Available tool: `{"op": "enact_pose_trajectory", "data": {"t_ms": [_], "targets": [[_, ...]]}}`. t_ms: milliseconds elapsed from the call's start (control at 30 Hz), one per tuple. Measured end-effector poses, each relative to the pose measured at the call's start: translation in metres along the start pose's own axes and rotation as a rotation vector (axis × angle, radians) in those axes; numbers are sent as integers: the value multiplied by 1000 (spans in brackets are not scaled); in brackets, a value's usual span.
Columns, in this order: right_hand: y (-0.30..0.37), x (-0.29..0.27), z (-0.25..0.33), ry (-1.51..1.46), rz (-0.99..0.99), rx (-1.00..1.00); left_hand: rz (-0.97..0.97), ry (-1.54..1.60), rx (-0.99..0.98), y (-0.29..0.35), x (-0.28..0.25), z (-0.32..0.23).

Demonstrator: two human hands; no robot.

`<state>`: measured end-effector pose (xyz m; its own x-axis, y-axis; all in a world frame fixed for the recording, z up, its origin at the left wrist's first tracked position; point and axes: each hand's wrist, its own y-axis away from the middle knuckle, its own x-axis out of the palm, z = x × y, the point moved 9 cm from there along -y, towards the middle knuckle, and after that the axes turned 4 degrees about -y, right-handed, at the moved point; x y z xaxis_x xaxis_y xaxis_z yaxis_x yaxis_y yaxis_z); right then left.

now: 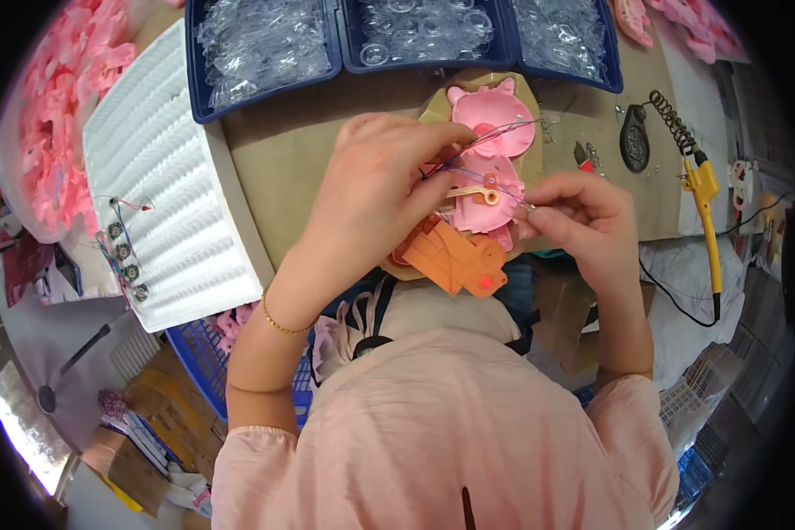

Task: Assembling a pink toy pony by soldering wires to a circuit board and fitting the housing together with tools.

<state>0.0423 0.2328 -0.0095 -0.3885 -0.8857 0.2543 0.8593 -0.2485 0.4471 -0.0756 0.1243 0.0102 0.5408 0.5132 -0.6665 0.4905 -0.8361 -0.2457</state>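
My left hand (pixel 384 168) reaches over a pink animal-shaped plastic shell, its thumb and fingers pinching thin dark wires (pixel 512 126) that trail to the right. The far shell half (pixel 502 110) has two ears; the near half (pixel 484 212) holds a cream part with a ring. My right hand (pixel 583 212) is closed at the near half's right edge, fingertips pinched on a small wire end. Just below lies an orange plastic part (pixel 459 256) with a glowing red spot. Beneath them is a tan board (pixel 530 168), partly covered.
Blue bins (pixel 340 66) of clear plastic pieces line the far edge. On the left, a white ridged foam tray (pixel 172 177) bears several small round wired parts (pixel 124 250), beside bagged pink parts (pixel 53 124). At right rests a yellow-handled tool (pixel 703 194) with a black coil (pixel 671 124).
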Motion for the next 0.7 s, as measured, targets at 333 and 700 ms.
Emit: {"op": "enact_pose_trajectory", "data": {"t_ms": [333, 700], "targets": [[-19, 57, 18, 1170, 11, -757, -278, -132, -9, 11, -13, 6], [-19, 67, 8, 1373, 28, -719, -276, -114, -15, 15, -2, 11]]}}
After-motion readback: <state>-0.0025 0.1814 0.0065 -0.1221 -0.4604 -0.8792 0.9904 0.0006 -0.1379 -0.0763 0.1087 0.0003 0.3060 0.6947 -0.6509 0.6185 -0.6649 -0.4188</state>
